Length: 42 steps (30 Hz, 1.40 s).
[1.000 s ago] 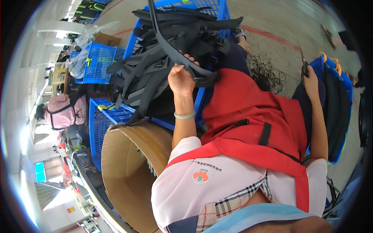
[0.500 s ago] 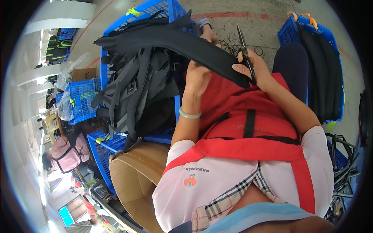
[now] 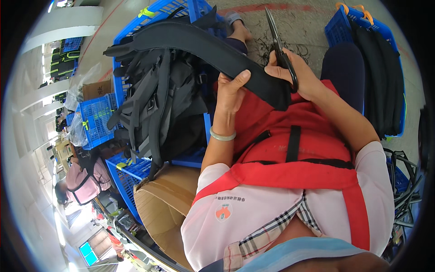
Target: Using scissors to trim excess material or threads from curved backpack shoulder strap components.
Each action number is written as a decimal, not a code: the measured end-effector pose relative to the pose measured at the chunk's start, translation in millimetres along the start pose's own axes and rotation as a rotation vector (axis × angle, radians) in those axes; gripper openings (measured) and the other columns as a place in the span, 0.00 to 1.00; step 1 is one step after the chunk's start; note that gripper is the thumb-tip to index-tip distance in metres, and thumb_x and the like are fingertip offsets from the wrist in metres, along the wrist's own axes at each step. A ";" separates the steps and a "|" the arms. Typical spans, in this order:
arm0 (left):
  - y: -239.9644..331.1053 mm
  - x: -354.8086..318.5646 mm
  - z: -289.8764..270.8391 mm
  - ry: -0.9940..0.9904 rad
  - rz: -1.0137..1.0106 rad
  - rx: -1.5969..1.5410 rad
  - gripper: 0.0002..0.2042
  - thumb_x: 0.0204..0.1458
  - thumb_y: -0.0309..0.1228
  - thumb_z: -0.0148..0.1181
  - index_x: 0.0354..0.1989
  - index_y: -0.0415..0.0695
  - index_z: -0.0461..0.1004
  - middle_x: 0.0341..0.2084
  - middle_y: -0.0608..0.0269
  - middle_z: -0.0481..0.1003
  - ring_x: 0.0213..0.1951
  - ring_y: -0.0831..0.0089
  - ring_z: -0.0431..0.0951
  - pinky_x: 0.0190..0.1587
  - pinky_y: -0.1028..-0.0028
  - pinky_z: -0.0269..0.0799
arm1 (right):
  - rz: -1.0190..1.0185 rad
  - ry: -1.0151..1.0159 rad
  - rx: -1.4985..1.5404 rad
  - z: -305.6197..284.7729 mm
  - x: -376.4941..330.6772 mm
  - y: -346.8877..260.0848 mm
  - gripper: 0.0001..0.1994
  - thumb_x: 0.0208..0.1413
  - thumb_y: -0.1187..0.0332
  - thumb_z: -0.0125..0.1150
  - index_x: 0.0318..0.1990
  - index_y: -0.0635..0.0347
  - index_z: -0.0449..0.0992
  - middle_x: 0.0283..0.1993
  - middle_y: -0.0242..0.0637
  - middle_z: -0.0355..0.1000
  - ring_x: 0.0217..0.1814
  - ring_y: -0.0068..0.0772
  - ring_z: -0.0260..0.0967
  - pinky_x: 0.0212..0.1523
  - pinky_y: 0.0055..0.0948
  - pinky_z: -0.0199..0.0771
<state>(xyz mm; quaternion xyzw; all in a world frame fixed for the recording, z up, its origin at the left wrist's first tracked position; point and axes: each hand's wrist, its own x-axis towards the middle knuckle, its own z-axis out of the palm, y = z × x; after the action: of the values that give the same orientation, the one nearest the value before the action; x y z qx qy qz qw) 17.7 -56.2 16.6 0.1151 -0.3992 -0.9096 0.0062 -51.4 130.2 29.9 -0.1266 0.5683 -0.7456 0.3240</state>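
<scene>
A long, padded black strap (image 3: 195, 43) stretches from the crate on the left across to my lap. My left hand (image 3: 232, 92) grips its lower edge, with the thumb on top. In my right hand (image 3: 297, 75) is a pair of scissors (image 3: 275, 31), black-handled, with the blades pointing away from me. The right thumb lies close to the strap's near end; whether it touches is hard to tell. Under the strap's far part, several more black straps with buckles (image 3: 158, 95) are heaped in a blue crate (image 3: 118, 77).
At the right stands another blue crate (image 3: 337, 34) holding long black padded pieces (image 3: 378, 81). An open cardboard box (image 3: 158, 199) sits at my left side. Dark thread scraps (image 3: 297, 53) litter the floor ahead. Further left, a person in pink (image 3: 84, 181) is seen from behind.
The scissors have shifted slightly left and away from the strap's end. My left thumb has come up onto the strap, whose near end sits a little lower and further left.
</scene>
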 end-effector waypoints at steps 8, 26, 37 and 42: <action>13.4 7.7 12.8 0.009 0.152 0.396 0.09 0.45 0.17 0.66 0.36 0.38 0.78 0.32 0.64 0.78 0.35 0.76 0.77 0.43 0.75 0.73 | -0.141 0.063 -0.278 -6.1 2.6 4.7 0.12 0.51 0.65 0.68 0.35 0.57 0.69 0.29 0.23 0.64 0.33 0.14 0.60 0.35 0.17 0.61; 8.1 -5.1 -2.7 -0.009 0.118 0.098 0.10 0.45 0.13 0.63 0.35 0.39 0.77 0.32 0.63 0.78 0.35 0.73 0.78 0.42 0.75 0.74 | 0.081 -0.130 -0.846 -27.9 -53.5 -31.8 0.31 0.46 0.55 0.70 0.52 0.65 0.64 0.42 0.49 0.69 0.39 0.44 0.68 0.39 0.37 0.68; 3.5 -9.3 3.7 -0.075 0.087 0.177 0.07 0.44 0.14 0.65 0.29 0.40 0.77 0.28 0.67 0.76 0.30 0.78 0.75 0.36 0.78 0.71 | 0.073 -0.216 -0.890 -29.8 -56.8 -18.9 0.39 0.43 0.50 0.70 0.57 0.66 0.61 0.47 0.54 0.69 0.43 0.51 0.70 0.42 0.37 0.70; 5.4 -10.4 2.6 -0.063 0.092 0.190 0.07 0.44 0.14 0.65 0.29 0.40 0.77 0.27 0.67 0.76 0.30 0.79 0.75 0.35 0.79 0.71 | 0.094 -0.234 -0.880 -23.5 -53.6 -23.1 0.39 0.43 0.50 0.70 0.56 0.68 0.62 0.42 0.54 0.71 0.41 0.53 0.70 0.41 0.37 0.70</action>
<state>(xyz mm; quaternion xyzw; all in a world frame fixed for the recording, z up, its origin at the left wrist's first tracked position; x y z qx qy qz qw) 26.8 -57.0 24.4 0.0682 -0.4886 -0.8695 0.0242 -31.7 185.2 53.4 -0.3097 0.7957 -0.3983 0.3351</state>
